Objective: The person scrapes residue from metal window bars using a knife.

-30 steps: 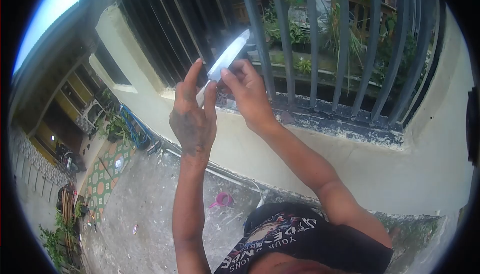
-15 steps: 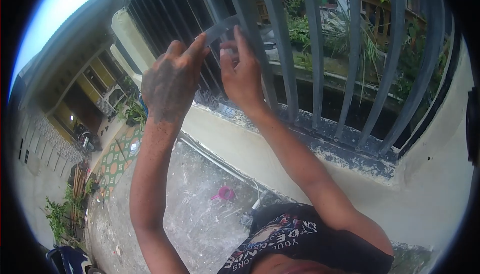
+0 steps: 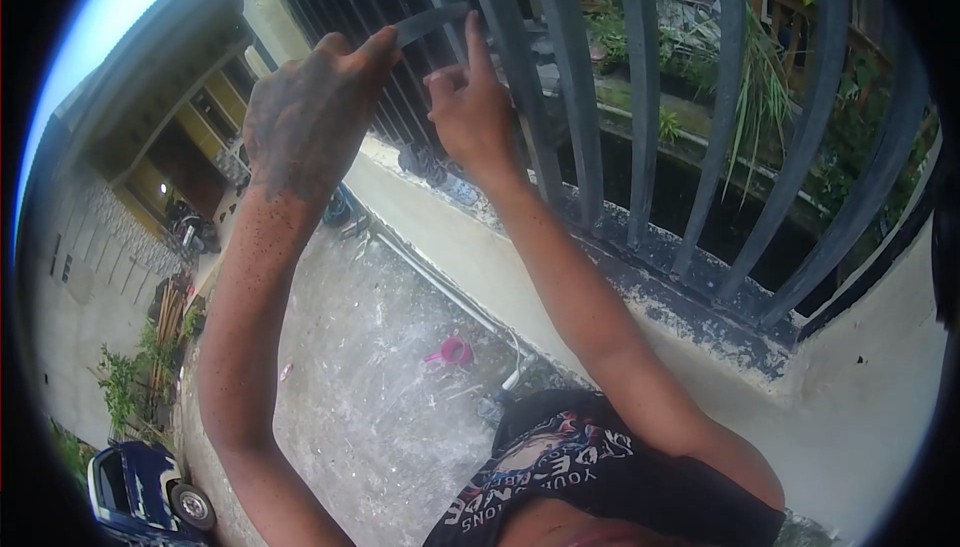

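My left hand [image 3: 312, 112], smudged dark over its back, pinches the left end of a grey, slightly see-through strip [image 3: 432, 23] between thumb and fingers. The strip bows across in front of the dark metal fence bars [image 3: 500, 57]. Its right end meets the raised index fingertip of my right hand [image 3: 473, 112]. The thumb of that hand stands lower, apart from the strip, and its other fingers are curled and partly hidden. I cannot make out how the strip sits against the bar behind it.
A low wall [image 3: 470, 247] with a flaking ledge carries the fence. Plants [image 3: 760, 97] grow behind the bars. On the concrete ground lies a pink dipper [image 3: 455, 351] near a white pipe [image 3: 430, 282]. A dark blue car [image 3: 150, 492] stands at the lower left.
Both hands and the strip have moved up in view, the left hand also further left. More of the strip shows between the hands. The view has shifted, bringing more of the car in.
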{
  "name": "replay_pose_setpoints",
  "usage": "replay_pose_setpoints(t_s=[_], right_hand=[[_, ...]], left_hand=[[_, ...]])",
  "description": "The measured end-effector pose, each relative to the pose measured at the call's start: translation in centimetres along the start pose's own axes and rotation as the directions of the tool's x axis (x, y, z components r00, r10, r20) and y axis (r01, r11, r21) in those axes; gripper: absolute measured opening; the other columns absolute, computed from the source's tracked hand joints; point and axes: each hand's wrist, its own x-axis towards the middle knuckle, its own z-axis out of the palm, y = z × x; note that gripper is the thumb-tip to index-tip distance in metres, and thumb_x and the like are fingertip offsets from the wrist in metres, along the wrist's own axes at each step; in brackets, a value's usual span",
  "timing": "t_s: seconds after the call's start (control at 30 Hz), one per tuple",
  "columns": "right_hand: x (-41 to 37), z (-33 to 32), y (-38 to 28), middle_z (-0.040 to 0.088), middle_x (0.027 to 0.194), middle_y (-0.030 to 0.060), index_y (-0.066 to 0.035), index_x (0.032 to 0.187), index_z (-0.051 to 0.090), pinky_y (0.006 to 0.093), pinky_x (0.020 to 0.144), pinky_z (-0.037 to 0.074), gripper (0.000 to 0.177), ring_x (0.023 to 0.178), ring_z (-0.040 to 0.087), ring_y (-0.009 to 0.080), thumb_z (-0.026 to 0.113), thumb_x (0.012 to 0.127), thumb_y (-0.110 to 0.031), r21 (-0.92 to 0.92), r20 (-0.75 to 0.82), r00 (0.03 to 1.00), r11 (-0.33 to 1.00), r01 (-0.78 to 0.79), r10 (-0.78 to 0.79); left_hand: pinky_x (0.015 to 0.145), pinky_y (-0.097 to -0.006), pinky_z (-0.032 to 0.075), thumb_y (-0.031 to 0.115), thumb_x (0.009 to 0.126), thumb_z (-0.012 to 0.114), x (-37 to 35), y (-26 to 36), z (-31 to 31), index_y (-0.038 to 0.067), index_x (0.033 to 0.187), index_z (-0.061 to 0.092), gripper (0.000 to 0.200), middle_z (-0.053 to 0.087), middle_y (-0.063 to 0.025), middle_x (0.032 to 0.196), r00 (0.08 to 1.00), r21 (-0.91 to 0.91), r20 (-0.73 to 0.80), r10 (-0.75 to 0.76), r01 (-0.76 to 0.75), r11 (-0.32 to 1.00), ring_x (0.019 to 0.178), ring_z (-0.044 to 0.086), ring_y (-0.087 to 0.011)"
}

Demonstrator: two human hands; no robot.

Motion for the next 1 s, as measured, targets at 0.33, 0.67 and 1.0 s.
replay_pose_setpoints(t_s=[0.33,0.67,1.0], right_hand=[[0.0,-0.1,0.1,0.074,0.087,0.0079,-0.016,0.167,0.016,0.0305,0.071,0.059,0.079,0.063,0.069,0.0145,0.053,0.098,-0.014,-0.059,-0.008,1.000,0.998,0.007,-0.008],[-0.4,-0.8,-2.0,0.071,0.070,0.0134,-0.009,0.167,0.008,0.0352,0.064,0.065,0.083,0.057,0.072,0.0214,0.053,0.097,-0.014,-0.067,0.065,0.993,0.994,-0.092,0.096],[-0.6,-0.6,-2.5,0.072,0.070,0.0126,-0.010,0.167,0.006,0.0324,0.056,0.064,0.082,0.056,0.073,0.0199,0.053,0.100,-0.013,-0.067,0.094,0.986,0.989,-0.135,0.141]], left_hand=[[0.053,-0.0350,0.060,0.038,0.105,0.056,-0.1,0.3,0.1,0.031,0.136,0.067,0.033,0.072,-0.0050,0.086,0.999,-0.015,0.007,0.036,-0.036,0.999,0.065,0.074,-0.0195],[0.053,-0.0337,0.060,0.041,0.105,0.056,0.0,-0.3,0.8,0.029,0.134,0.070,0.034,0.074,-0.0047,0.088,0.999,-0.120,0.026,0.018,-0.014,0.993,0.067,0.075,-0.0177],[0.055,-0.0325,0.061,0.041,0.104,0.057,0.4,-0.7,0.9,0.028,0.133,0.070,0.034,0.075,-0.0050,0.090,0.999,-0.105,0.029,0.024,-0.020,0.994,0.068,0.075,-0.0172]])
